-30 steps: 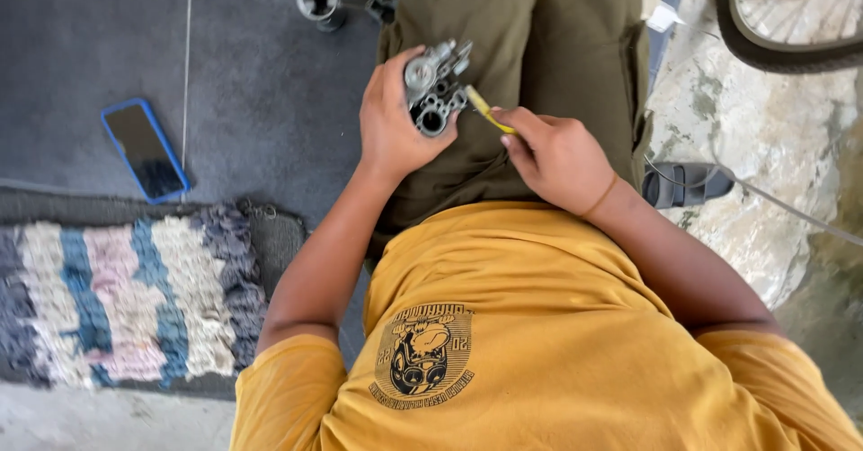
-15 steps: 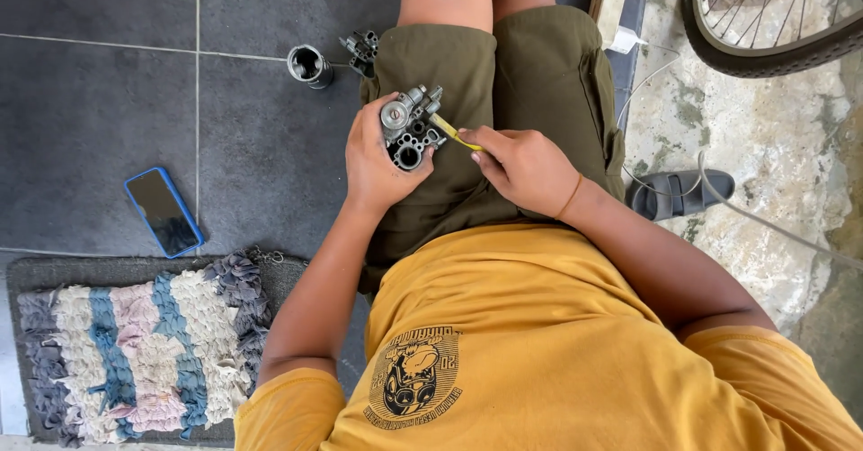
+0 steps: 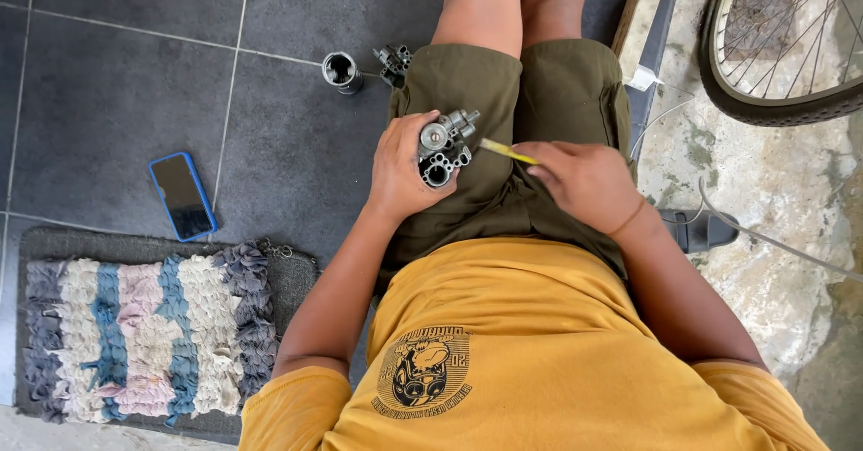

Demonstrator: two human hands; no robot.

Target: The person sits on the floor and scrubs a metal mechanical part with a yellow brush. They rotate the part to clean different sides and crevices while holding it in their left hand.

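I sat on the floor (image 3: pixel 135 82) of dark grey tiles, and the work rested over my lap on my olive shorts (image 3: pixel 503 100), not on the tiles. My left hand (image 3: pixel 400 168) was closed around a small grey metal engine part (image 3: pixel 445 145), a cast body with round bores, which looked to me like a carburettor. Its long axis ran from my palm up and to the right, away from my body, and its open bores faced up toward me.

My right hand (image 3: pixel 584 181) was pinched shut on a thin yellow-handled tool (image 3: pixel 508 151). The tool lay nearly level, pointing left, with its tip just beside the right edge of the metal part. I could not tell whether the tip touched the casting or stopped just short. So the part lay to the left of my right fingers, and the tool's line crossed the part's axis at an angle. The left hand was the nearer one, since it carried the part.

On the floor beyond my left knee stood a small metal cylinder (image 3: pixel 342 71) and, just beside it, a dark metal fitting (image 3: pixel 393 62). A phone in a blue case (image 3: pixel 182 196) lay well apart to the left, near the top edge of a striped rag rug (image 3: pixel 144 334). A bicycle wheel (image 3: pixel 782 46) stood at the far right.
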